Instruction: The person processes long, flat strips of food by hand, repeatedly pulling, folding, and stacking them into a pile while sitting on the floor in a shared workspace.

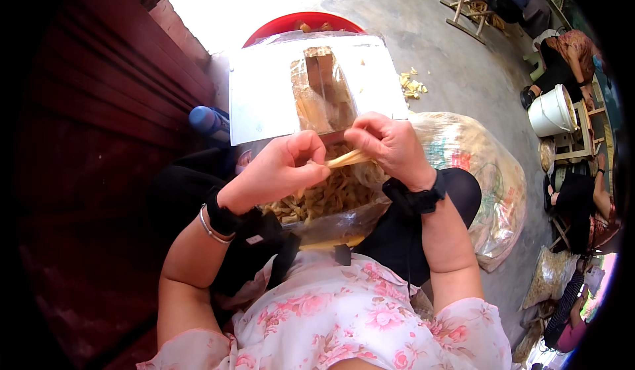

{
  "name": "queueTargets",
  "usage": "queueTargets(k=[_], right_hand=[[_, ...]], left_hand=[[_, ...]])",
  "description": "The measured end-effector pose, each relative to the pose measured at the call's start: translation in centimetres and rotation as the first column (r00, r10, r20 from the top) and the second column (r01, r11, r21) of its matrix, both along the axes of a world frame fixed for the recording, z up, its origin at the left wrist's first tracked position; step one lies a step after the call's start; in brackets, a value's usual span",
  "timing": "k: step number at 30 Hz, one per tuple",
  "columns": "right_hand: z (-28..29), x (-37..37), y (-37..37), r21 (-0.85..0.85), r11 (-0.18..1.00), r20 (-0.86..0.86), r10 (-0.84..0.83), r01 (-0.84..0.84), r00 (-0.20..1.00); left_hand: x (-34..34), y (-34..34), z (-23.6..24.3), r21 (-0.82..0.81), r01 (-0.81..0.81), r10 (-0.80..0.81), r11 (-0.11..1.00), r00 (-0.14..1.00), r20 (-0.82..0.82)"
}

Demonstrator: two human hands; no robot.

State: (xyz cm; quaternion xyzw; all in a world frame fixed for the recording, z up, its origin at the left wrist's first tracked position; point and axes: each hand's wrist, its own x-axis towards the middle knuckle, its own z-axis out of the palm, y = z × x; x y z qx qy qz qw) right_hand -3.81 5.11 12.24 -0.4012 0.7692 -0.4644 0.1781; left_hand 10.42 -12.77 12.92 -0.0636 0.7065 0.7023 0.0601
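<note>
Between my two hands a pale yellow, fibrous strip point(349, 159) is stretched, roughly level, above my lap. My left hand point(283, 170) pinches its left end between thumb and forefinger. The other end is in the closed fingers of my right hand point(391, 150), partly hidden by them. Below lies a heap of similar yellow-brown strips point(319, 203) in a clear plastic bag point(354, 223) between my knees. Just beyond my hands is a white board point(261, 99), with a taped brown cardboard piece point(321, 92) on it.
A red basin point(264, 31) shows behind the board. At left are a blue bottle point(208, 120) and a dark red door point(99, 105). A large woven sack point(473, 178) stands by my right knee, near yellow scraps point(413, 87). Several people sit far right beside a white bucket point(551, 112).
</note>
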Motion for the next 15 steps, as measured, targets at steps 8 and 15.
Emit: queueTargets(k=[8, 15], right_hand=[[-0.4, -2.2, -2.2, -0.199, 0.976, -0.335, -0.155, 0.091, 0.929], [-2.0, -3.3, -2.1, 0.241, 0.928, -0.625, -0.076, 0.285, 0.777]], left_hand=[[-2.9, -1.4, -0.6, -0.74, -0.585, -0.069, 0.332, 0.767, -0.638], [-1.6, -1.8, -0.7, -0.935, -0.301, -0.077, 0.187, 0.944, -0.32]])
